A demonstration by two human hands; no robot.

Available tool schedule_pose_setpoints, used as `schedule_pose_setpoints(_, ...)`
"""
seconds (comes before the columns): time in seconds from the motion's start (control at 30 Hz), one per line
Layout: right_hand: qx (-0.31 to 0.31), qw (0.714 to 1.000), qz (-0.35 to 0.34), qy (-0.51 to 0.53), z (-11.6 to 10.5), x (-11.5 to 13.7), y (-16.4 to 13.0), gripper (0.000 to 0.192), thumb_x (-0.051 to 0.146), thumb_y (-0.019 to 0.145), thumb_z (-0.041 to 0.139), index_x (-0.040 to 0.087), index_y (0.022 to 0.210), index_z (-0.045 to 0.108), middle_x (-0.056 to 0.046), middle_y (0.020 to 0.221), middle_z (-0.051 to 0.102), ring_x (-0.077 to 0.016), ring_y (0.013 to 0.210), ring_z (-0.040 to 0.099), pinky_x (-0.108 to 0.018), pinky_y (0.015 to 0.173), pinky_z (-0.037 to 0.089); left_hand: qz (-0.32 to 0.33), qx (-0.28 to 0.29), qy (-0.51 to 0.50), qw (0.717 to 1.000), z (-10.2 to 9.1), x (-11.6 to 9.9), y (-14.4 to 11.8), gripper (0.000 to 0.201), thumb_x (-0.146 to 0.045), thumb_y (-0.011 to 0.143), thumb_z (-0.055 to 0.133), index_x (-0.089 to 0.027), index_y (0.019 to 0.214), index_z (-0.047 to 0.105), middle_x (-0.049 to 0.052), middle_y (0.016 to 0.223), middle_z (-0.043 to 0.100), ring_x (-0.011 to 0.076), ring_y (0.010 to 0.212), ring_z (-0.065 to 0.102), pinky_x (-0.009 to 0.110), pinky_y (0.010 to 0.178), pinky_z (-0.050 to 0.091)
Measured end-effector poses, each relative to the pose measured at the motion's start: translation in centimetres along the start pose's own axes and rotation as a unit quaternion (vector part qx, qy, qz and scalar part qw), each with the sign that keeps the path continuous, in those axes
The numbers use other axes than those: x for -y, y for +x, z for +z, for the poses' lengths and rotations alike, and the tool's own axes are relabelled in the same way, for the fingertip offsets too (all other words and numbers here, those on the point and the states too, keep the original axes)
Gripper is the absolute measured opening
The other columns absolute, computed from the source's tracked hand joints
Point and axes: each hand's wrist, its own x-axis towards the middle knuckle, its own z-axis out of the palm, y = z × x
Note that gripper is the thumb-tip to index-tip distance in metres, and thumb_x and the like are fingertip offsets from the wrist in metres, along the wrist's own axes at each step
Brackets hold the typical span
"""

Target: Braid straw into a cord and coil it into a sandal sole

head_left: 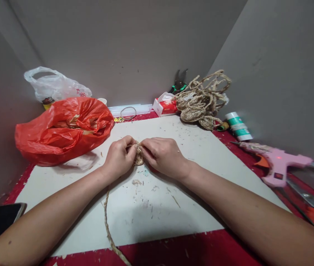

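Note:
Between my two hands is a small coil of braided straw rope (139, 157), held just above the white board (206, 207). My left hand (120, 155) pinches its left side, thumb and fingers closed. From the right, my right hand (164, 155) grips the coil's upper edge with curled fingers. Both hands hide most of the piece, so only its lower rounded part shows. A loose length of the rope (107, 225) emerges below my left wrist and runs down past the board's near edge.
At left sit a red plastic bag (62, 144) with straw inside and a phone (3, 221). A bundle of braided rope (198, 101), a tissue pack (165, 106) and pruning shears (179, 83) stand behind. A pink glue gun (280, 162) and scissors (309, 197) lie right.

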Motion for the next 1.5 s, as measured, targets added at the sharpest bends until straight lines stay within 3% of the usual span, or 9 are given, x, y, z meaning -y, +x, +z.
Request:
schedule_pose_setpoints(0.13, -0.005, 0.996, 0.042, 0.081, -0.4, -0.4, 0.5, 0.017, 0.025, 0.086, 0.046, 0.019, 0.073, 0.055, -0.002, 0.064, 0.058, -0.0140, 0.058, 0.049, -0.027, 0.060, 0.035, -0.099, 0.078, -0.210, 0.969, -0.5, 0.1, 0.8, 0.015, -0.028, 0.076, 0.064, -0.015, 0.070, 0.058, -0.001, 0.064, 0.056, 0.0090, 0.056, 0.048, 0.022, 0.057, 0.036)
schedule_pose_setpoints(0.23, 0.012, 0.957, 0.133, 0.256, -0.9, -0.1, 1.0, 0.016, 0.027, 0.083, 0.051, 0.019, 0.069, 0.053, 0.003, 0.057, 0.049, -0.0106, 0.051, 0.042, -0.025, 0.053, 0.033, -0.173, 0.134, -0.334, 0.917, -0.8, 0.1, 1.0, 0.024, -0.032, 0.070, 0.072, -0.014, 0.069, 0.056, -0.006, 0.052, 0.046, 0.0038, 0.042, 0.034, 0.019, 0.045, 0.025)
schedule_pose_setpoints(0.33, 0.088, 0.856, 0.239, 0.450, -1.4, -0.2, 1.5, 0.018, 0.032, 0.079, 0.056, 0.018, 0.068, 0.052, 0.006, 0.050, 0.043, -0.0069, 0.042, 0.034, -0.021, 0.042, 0.028, -0.214, 0.169, -0.395, 0.877, -0.9, 0.0, 1.0, 0.028, -0.032, 0.068, 0.075, -0.015, 0.070, 0.054, -0.010, 0.045, 0.036, 0.0010, 0.037, 0.021, 0.019, 0.040, 0.013)
schedule_pose_setpoints(0.43, 0.165, 0.728, 0.325, 0.581, -1.6, -0.7, 1.7, 0.017, 0.027, 0.074, 0.062, 0.016, 0.066, 0.053, 0.005, 0.049, 0.047, -0.0040, 0.037, 0.031, -0.017, 0.035, 0.022, -0.218, 0.167, -0.395, 0.876, -0.8, -0.3, 0.9, 0.029, -0.034, 0.067, 0.075, -0.015, 0.070, 0.054, -0.009, 0.045, 0.039, 0.0009, 0.036, 0.022, 0.018, 0.039, 0.013)
schedule_pose_setpoints(0.53, 0.189, 0.634, 0.369, 0.653, -1.5, -1.1, 1.7, 0.017, 0.020, 0.071, 0.062, 0.013, 0.060, 0.052, 0.003, 0.051, 0.049, -0.0017, 0.036, 0.029, -0.014, 0.032, 0.018, -0.163, 0.110, -0.331, 0.923, -0.5, -0.7, 0.5, 0.024, -0.033, 0.072, 0.071, -0.014, 0.072, 0.055, -0.004, 0.053, 0.051, 0.0041, 0.042, 0.038, 0.018, 0.043, 0.028)
schedule_pose_setpoints(0.67, 0.205, 0.532, 0.392, 0.722, -1.2, -0.9, 1.6, 0.012, 0.012, 0.073, 0.057, 0.012, 0.063, 0.050, 0.005, 0.050, 0.043, -0.0005, 0.037, 0.024, -0.011, 0.032, 0.014, 0.024, 0.026, -0.112, 0.993, -0.1, -0.4, -0.2, 0.012, -0.025, 0.081, 0.058, -0.015, 0.074, 0.059, 0.000, 0.066, 0.060, 0.0089, 0.058, 0.051, 0.022, 0.057, 0.042)
schedule_pose_setpoints(0.8, 0.226, 0.464, 0.402, 0.756, -1.2, -0.5, 1.7, 0.013, 0.011, 0.078, 0.052, 0.015, 0.066, 0.046, 0.008, 0.051, 0.033, -0.0015, 0.038, 0.019, -0.009, 0.031, 0.013, 0.200, -0.031, 0.039, 0.979, 0.0, 0.4, -0.5, 0.009, -0.016, 0.085, 0.053, -0.016, 0.081, 0.061, 0.002, 0.073, 0.065, 0.0101, 0.064, 0.056, 0.022, 0.062, 0.044)
schedule_pose_setpoints(1.23, 0.227, 0.507, 0.402, 0.728, -1.7, -0.2, 1.8, 0.021, 0.010, 0.084, 0.044, 0.017, 0.064, 0.042, 0.011, 0.049, 0.024, -0.0018, 0.039, 0.010, -0.010, 0.032, 0.011, 0.204, -0.014, 0.029, 0.978, -0.8, -0.3, 0.1, 0.010, -0.014, 0.083, 0.056, -0.016, 0.081, 0.065, 0.003, 0.073, 0.068, 0.0115, 0.066, 0.060, 0.024, 0.064, 0.047)
schedule_pose_setpoints(1.5, 0.208, 0.625, 0.359, 0.661, -1.8, -0.1, 1.7, 0.018, 0.026, 0.085, 0.051, 0.014, 0.072, 0.056, 0.008, 0.047, 0.038, -0.0026, 0.035, 0.020, -0.015, 0.033, 0.015, 0.023, -0.001, -0.090, 0.996, -0.4, -0.9, 0.1, 0.012, -0.024, 0.082, 0.057, -0.015, 0.074, 0.060, 0.000, 0.067, 0.062, 0.0100, 0.060, 0.054, 0.021, 0.058, 0.042)
